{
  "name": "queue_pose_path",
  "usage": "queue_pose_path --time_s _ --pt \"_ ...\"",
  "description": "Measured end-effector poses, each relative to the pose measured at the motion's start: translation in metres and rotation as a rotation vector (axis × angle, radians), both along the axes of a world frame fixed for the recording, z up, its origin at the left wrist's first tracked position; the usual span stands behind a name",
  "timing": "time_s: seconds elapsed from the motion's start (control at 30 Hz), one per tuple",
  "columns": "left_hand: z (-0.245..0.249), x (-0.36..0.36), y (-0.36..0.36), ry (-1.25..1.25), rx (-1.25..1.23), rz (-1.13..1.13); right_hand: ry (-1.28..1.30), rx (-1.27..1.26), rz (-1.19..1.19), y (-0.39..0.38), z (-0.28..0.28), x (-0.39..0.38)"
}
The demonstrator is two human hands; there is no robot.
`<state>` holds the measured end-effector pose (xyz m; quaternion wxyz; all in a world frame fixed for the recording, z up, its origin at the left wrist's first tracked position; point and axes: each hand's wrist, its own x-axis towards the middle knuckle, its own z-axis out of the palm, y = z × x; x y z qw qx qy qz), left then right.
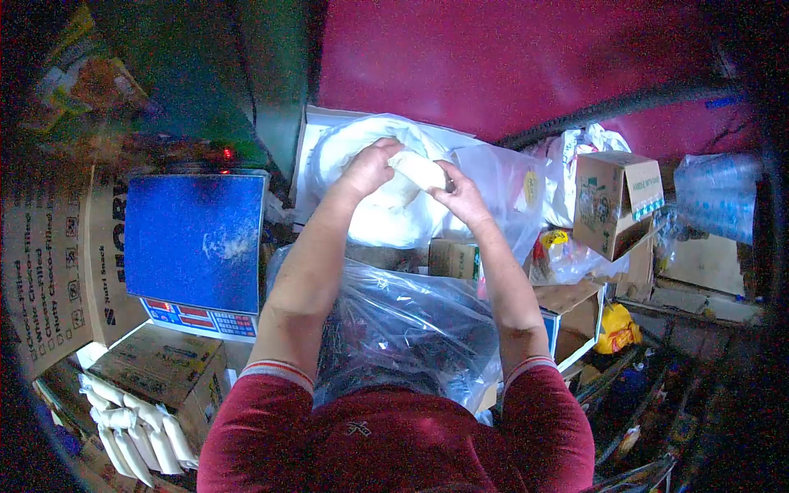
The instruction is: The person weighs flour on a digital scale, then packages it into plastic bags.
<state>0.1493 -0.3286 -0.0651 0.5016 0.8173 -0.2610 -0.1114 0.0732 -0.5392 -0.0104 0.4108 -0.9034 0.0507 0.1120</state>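
Note:
A small, filled plastic packet [417, 171] of whitish contents is held between both hands above a big open white bag [386, 223]. My left hand [371, 168] has its fingers closed on the packet's left end. At the other end, my right hand [460, 195] grips the packet between thumb and fingers. Inside the bag the contents look white; their texture is too bright to make out. The bag sits in a white-edged box or tray [306, 135]. A clear plastic sheet [403, 320] lies between my forearms and body.
A blue-topped digital scale [193, 242] with white dust stands left. Below it, filled white packets [140, 431] lie beside a cardboard box [164, 361]. At right are an open carton [616, 201], plastic bags [567, 177], another box [575, 316] and a yellow packet [618, 329].

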Motion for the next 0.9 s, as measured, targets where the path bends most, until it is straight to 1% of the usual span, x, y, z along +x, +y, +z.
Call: queue_pose_path --time_s 0.17,0.27,0.33,0.37,0.43,0.47,0.53,0.63,0.77,0.83,0.9 --pt "0.001 -0.001 0.0 0.084 -0.08 0.005 -0.031 -0.092 0.035 0.001 0.0 0.001" --pt "0.003 -0.001 0.001 0.065 -0.096 0.014 -0.165 -0.128 0.08 0.001 -0.001 0.002" --pt "0.005 -0.001 0.0 0.04 -0.089 0.023 -0.194 -0.203 0.122 0.001 0.004 0.002" --pt "0.006 -0.002 0.0 0.078 -0.106 0.025 -0.208 -0.241 0.142 0.001 0.007 0.003" --pt "0.014 -0.004 0.0 0.153 -0.138 0.029 -0.186 -0.275 0.148 0.002 0.012 0.005" --pt "0.012 -0.004 -0.002 0.149 -0.147 0.038 -0.174 -0.291 0.151 0.002 0.014 0.005" --pt "0.007 -0.003 -0.006 0.14 -0.164 0.055 -0.113 -0.405 0.152 0.006 0.018 0.006" --pt "0.007 -0.005 -0.008 0.078 -0.161 0.028 -0.034 -0.527 0.148 0.018 0.032 0.008" --pt "0.005 -0.006 -0.014 0.054 -0.093 0.061 0.105 -0.747 0.171 0.041 0.058 0.016" --pt "0.001 -0.008 -0.02 0.008 -0.057 0.095 0.163 -0.823 0.197 0.054 0.072 0.022" --pt "0.002 -0.009 -0.024 0.036 -0.039 0.116 0.21 -0.878 0.235 0.062 0.082 0.029"
